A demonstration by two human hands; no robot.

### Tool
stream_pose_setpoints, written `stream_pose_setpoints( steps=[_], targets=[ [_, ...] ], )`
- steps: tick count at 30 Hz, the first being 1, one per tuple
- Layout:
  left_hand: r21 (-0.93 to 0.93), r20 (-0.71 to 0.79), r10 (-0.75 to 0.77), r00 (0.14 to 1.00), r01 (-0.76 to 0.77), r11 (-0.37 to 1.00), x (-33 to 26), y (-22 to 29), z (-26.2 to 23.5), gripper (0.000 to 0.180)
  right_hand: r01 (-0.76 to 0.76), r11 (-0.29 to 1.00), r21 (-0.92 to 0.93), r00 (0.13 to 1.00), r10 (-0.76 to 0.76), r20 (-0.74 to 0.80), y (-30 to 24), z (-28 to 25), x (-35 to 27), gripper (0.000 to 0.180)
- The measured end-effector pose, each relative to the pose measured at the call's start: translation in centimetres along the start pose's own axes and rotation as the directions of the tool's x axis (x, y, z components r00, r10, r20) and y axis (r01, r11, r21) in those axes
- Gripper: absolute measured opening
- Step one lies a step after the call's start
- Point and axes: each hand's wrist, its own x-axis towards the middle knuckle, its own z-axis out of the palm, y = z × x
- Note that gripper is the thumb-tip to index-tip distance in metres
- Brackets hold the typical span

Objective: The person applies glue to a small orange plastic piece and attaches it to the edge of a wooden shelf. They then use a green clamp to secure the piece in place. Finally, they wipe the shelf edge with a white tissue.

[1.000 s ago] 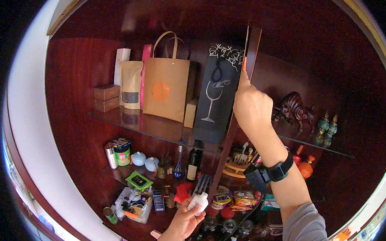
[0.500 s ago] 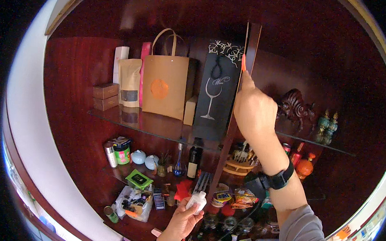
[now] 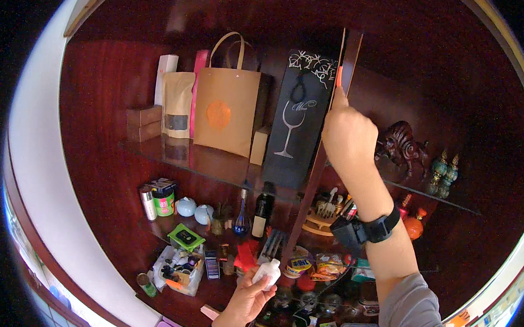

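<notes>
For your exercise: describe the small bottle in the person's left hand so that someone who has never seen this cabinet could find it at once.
Start at the dark red wooden cabinet and drop below its glass shelf to the crowded lower level. There the left hand holds up a small white bottle. It is the only plain white one, beside a tall dark bottle and a blue glass flask.
</notes>
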Motion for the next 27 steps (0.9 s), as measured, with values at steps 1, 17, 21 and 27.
stream_pose_setpoints(
  steps=[1,17,21,27],
  targets=[
    [0.005,0.004,-0.002,1.000,0.002,1.000,0.0,0.0,-0.2,0.031,0.003,1.000,0.004,1.000,-0.003,0.005,-0.3,0.3,-0.6,0.038],
    [-0.005,0.000,-0.018,1.000,0.018,1.000,-0.3,-0.5,-0.4,0.034,0.131,0.991,-0.037,0.988,-0.128,0.085,-0.7,0.4,-5.5,0.049],
    [-0.034,-0.007,-0.043,0.999,0.042,0.999,-0.7,-0.2,-0.4,0.032,0.135,0.991,0.021,0.991,-0.135,0.024,-0.5,-1.0,-5.6,0.046],
    [-0.024,0.016,-0.051,0.999,0.051,0.998,-0.7,-0.4,-0.3,0.031,0.078,0.986,0.147,0.985,-0.054,-0.166,2.5,-1.0,-2.0,0.036]
  ],
)
